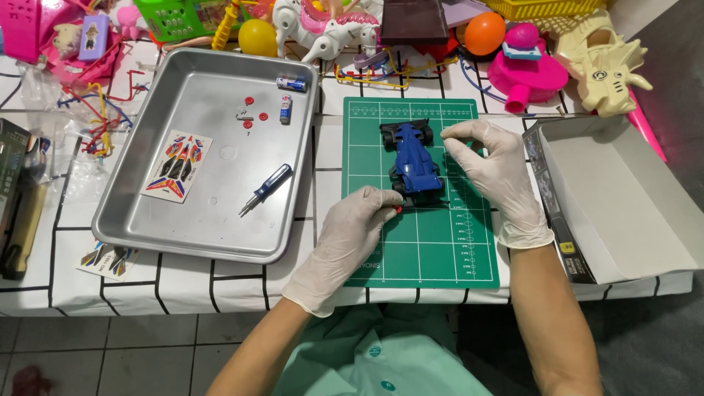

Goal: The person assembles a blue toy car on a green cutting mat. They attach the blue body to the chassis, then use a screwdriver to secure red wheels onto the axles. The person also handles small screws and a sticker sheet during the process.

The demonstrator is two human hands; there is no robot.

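Note:
A blue toy race car (414, 158) with black wheels lies on a green cutting mat (433, 242). My left hand (352, 231), in a white glove, pinches at the car's near end, where a small red part shows at the fingertips. My right hand (495, 172), also gloved, rests on the mat beside the car's right side, fingertips curled close to its far wheel. To the left, a metal tray (213, 235) holds a blue-handled screwdriver (265, 189), a sticker sheet (176, 166), two batteries (286, 108) and small red parts (253, 117).
An open white cardboard box (623, 198) sits at the right. Several plastic toys, balls and baskets crowd the table's far edge, among them a cream dinosaur (605, 66). A second sticker sheet (110, 258) lies near the front edge. A dark box (15, 191) stands at the far left.

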